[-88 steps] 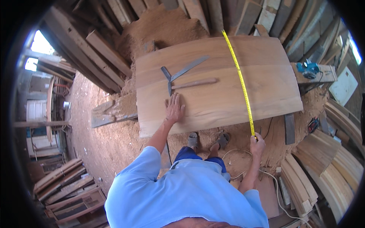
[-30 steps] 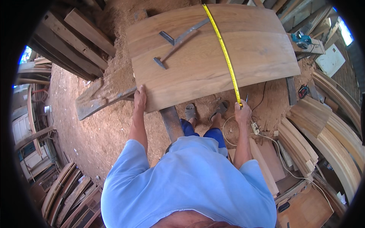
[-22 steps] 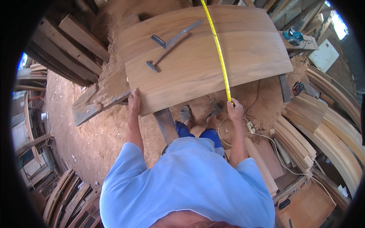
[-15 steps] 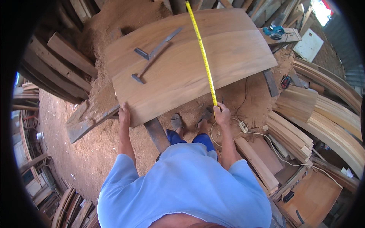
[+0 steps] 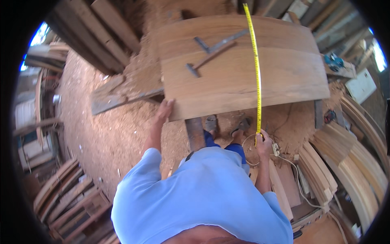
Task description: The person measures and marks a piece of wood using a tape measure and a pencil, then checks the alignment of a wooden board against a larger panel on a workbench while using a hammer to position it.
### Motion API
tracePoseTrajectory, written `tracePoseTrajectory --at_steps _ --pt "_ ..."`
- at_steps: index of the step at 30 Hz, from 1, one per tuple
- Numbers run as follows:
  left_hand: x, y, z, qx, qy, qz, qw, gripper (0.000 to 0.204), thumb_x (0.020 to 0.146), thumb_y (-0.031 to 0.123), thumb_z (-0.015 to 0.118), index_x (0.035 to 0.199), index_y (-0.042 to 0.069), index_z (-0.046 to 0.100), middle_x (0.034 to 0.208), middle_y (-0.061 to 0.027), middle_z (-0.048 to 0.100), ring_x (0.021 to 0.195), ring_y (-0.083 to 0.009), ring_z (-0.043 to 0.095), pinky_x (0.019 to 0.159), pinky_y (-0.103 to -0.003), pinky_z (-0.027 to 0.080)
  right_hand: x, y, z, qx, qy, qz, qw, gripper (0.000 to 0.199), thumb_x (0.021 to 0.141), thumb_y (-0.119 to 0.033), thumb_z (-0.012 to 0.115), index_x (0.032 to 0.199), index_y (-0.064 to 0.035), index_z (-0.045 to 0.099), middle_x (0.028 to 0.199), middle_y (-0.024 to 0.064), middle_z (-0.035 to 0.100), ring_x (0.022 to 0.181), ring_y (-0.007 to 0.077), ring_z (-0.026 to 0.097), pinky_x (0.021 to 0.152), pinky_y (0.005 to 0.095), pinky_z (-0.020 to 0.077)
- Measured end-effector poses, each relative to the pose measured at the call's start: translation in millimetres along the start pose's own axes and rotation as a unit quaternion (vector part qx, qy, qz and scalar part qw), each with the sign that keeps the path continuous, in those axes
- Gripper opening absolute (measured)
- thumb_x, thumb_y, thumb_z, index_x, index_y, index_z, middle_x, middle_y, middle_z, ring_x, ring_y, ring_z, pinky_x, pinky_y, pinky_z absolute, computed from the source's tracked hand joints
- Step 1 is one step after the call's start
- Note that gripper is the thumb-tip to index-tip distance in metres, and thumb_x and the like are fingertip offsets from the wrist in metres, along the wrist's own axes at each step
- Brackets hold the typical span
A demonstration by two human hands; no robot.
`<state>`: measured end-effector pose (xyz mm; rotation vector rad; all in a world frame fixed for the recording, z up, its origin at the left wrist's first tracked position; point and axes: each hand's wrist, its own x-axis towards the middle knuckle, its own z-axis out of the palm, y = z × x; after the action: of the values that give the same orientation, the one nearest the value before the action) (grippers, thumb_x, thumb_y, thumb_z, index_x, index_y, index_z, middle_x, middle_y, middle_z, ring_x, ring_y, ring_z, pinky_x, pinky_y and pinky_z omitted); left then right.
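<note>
A broad brown wooden panel (image 5: pixel 223 87) lies across supports in front of me. My left hand (image 5: pixel 165 109) grips its near left corner. Beyond the panel's near edge, my right hand (image 5: pixel 264 142) is closed round the yellow tape measure (image 5: pixel 258 81). The blade runs from that hand over the panel to just past its far edge; the case is mostly hidden by my fingers. On the panel's left half lie a hammer (image 5: pixel 211 57) with a wooden handle and a metal try square (image 5: pixel 227 40), side by side and touched by neither hand.
A teal power tool (image 5: pixel 334 62) sits on a beam at the right. Curved timbers (image 5: pixel 351 179) are stacked on my right, with a white cable (image 5: pixel 293 164) beside them. Dark planks (image 5: pixel 95 36) stand at the far left. Sawdust covers the floor (image 5: pixel 109 138).
The whole view has swung, so the panel and tools appear farther right. My right hand has drawn slightly away from the panel's near edge with the tape measure. My left hand remains at the corner.
</note>
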<state>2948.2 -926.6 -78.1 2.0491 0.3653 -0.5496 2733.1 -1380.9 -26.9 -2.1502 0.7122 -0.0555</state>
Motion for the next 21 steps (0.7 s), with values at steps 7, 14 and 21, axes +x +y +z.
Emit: tracePoseTrajectory --at_steps 7,14,21 --pt "-5.9 -26.1 29.0 -0.190 0.036 -0.016 0.981 0.052 0.102 0.042 0.044 0.118 -0.006 0.058 0.111 -0.0125 0.066 0.103 -0.0200 0.058 0.091 -0.036 0.045 -24.2 -72.3 20.6 -0.022 -0.094 -0.059 0.994 0.034 0.089 -0.022 0.062 0.113 0.0021 0.066 0.094 0.0180 0.071 0.085 0.0272 0.069 0.077 0.0368 0.0522" --pt "3.4 -37.8 30.2 0.017 0.127 0.023 0.992 0.061 0.101 0.048 0.038 0.106 -0.008 0.062 0.104 -0.0328 0.064 0.107 -0.0469 0.059 0.092 -0.048 0.045 -21.7 -72.6 47.4 -0.042 -0.163 -0.059 0.984 0.037 0.088 -0.029 0.063 0.113 -0.0030 0.067 0.099 0.0205 0.070 0.093 0.0334 0.069 0.085 0.0388 0.0522" --pt "-18.1 -14.9 22.2 0.007 0.076 0.022 0.997 0.063 0.101 0.049 0.033 0.112 -0.005 0.063 0.111 -0.0299 0.064 0.112 -0.0467 0.058 0.095 -0.047 0.044 -25.8 -56.6 39.2 -0.032 -0.159 -0.062 0.985 0.035 0.087 -0.022 0.063 0.112 0.0022 0.067 0.098 0.0195 0.071 0.091 0.0268 0.069 0.084 0.0352 0.0520"
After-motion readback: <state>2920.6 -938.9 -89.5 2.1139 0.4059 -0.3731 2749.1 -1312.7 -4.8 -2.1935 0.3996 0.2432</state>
